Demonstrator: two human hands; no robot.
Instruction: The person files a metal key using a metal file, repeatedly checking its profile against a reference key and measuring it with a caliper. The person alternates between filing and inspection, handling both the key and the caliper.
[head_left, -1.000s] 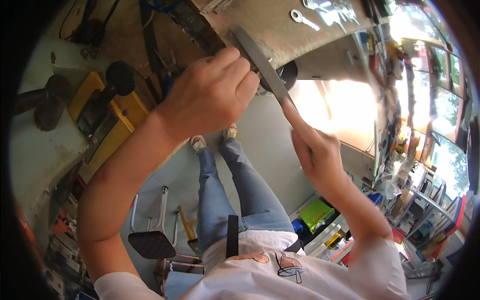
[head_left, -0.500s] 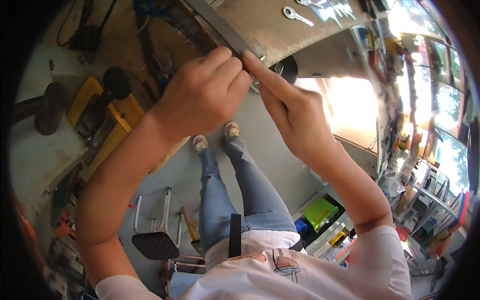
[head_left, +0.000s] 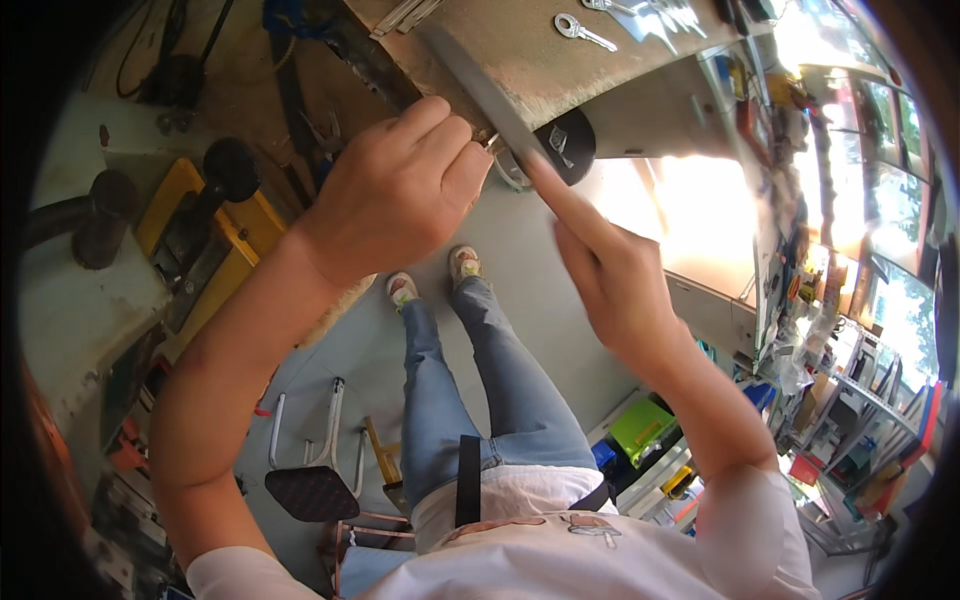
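My left hand (head_left: 400,185) is closed at the bench edge, its fingers curled round a small metal piece (head_left: 492,141) whose bright tip just shows; the rest is hidden. My right hand (head_left: 615,270) grips a long flat metal file (head_left: 475,80), index finger stretched along it. The file slants up and left across the bench corner, passing close beside the metal tip; I cannot tell whether they touch. Its handle end is hidden in my right hand. Beyond, a silver key (head_left: 585,32) lies on the wooden bench (head_left: 520,60).
More keys (head_left: 665,14) lie at the bench's far side. A round black thing (head_left: 567,145) stands below the corner. At left is a yellow machine part (head_left: 170,205); behind my legs, a stool (head_left: 312,490). Crowded shelves (head_left: 850,430) line the right, with a green box (head_left: 640,425) lower down.
My right hand has moved down and to the right, drawing the file back so more of its length shows. My left hand has hardly moved.
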